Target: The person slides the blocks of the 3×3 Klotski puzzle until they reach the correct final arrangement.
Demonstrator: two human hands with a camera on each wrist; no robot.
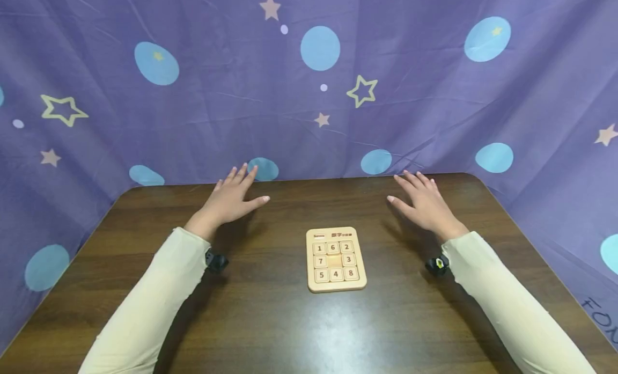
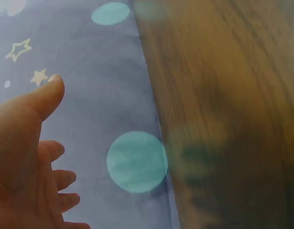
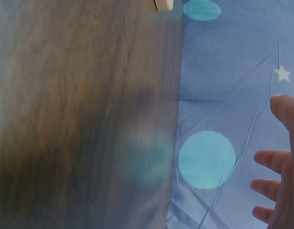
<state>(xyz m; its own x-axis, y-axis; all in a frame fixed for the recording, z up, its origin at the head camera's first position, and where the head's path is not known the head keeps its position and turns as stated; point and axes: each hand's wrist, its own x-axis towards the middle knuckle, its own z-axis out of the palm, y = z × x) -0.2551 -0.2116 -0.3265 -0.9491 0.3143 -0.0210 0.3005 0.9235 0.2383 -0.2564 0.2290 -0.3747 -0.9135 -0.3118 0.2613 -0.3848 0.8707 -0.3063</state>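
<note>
A cream-coloured number sliding puzzle [image 1: 359,256] lies flat near the middle of the table. Its tiles read 1, 6, 2 in the top row, 7 and 3 with a gap between them in the middle row, and 5, 4, 8 at the bottom. To its left and farther back, my left hand [image 1: 229,200] is held over the table with fingers spread and nothing in it. My right hand [image 1: 425,205] mirrors it on the right, fingers also spread and holding nothing. Both wrist views show the thumb and fingers apart; the right one catches a pale corner of the puzzle [image 3: 164,5] at its top edge.
The dark brown wooden table [image 1: 270,325] runs back to a purple curtain [image 1: 217,116] with blue dots and stars. This cloth hangs behind the table and along both sides. A small black device [image 1: 216,261] sits at the left wrist, another [image 1: 437,264] at the right.
</note>
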